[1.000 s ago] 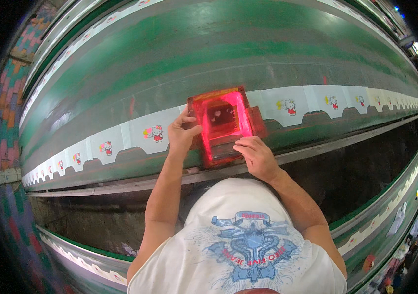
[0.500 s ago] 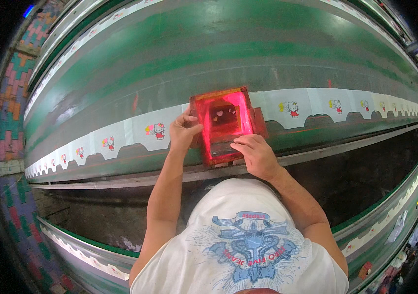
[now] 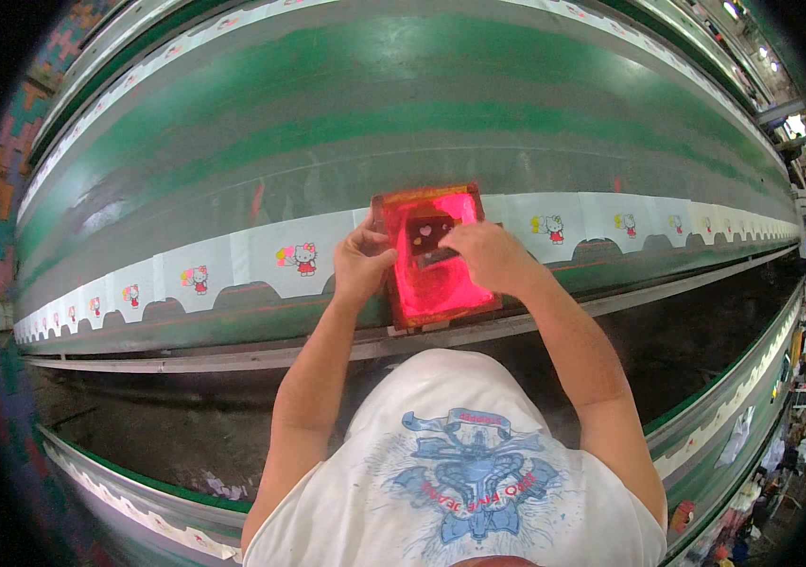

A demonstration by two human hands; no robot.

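A small screen-printing frame (image 3: 441, 312), smeared bright pink inside with reddish-brown sides, lies on the row of white fabric pieces. In the middle of its mesh a dark window shows small pale heart shapes. My left hand (image 3: 361, 263) is closed on the frame's left side, thumb near the rim. Reaching over the frame's right side, my right hand (image 3: 490, 259) pinches a dark, flat squeegee (image 3: 433, 257) against the mesh. Part of the squeegee is hidden by my fingers. Printed fabric pieces (image 3: 256, 257) with a cartoon cat and balloons lie on both sides.
The long green table (image 3: 346, 104) spreads beyond the frame, with another fabric row along its far edge. A metal rail (image 3: 233, 355) runs along the near edge. Behind me stands another green table (image 3: 138, 472) with a fabric row. Colored paving (image 3: 15, 189) lies at left.
My right hand has moved up and away from me across the frame, taking the squeegee from the near end to the middle. My left hand stays at the frame's left side.
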